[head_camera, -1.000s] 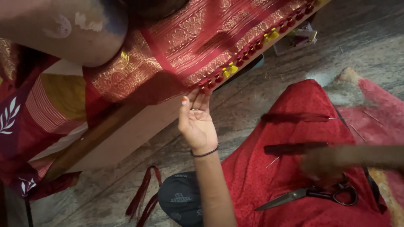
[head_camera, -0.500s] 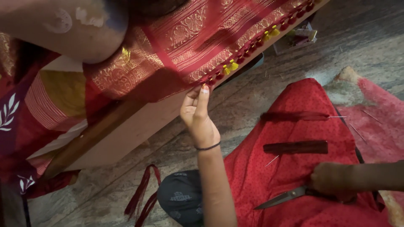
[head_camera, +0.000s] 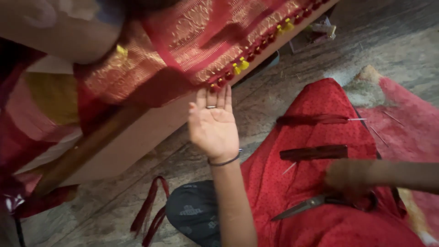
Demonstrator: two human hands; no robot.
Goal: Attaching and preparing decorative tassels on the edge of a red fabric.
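Note:
My left hand (head_camera: 212,126) is raised with its palm toward me and fingers straight. The fingertips touch the tasselled edge (head_camera: 240,66) of a red and gold sari (head_camera: 183,50). A ring and a thin dark wristband show on that hand. My right hand (head_camera: 350,176) is blurred and lies low over the handles of the scissors (head_camera: 297,209). The scissors rest on a red dotted cloth (head_camera: 320,100) across my lap. I cannot see whether the fingers grip the handles.
The sari drapes over a pale board with a wooden edge (head_camera: 151,128). Two dark red thread bundles (head_camera: 313,152) lie on the lap cloth. A dark red ribbon loop (head_camera: 148,210) lies on the stone floor beside a dark printed cloth (head_camera: 192,212).
My left hand has opened flat and risen to the tassels. My right hand came down from mid-air onto the scissors' handles.

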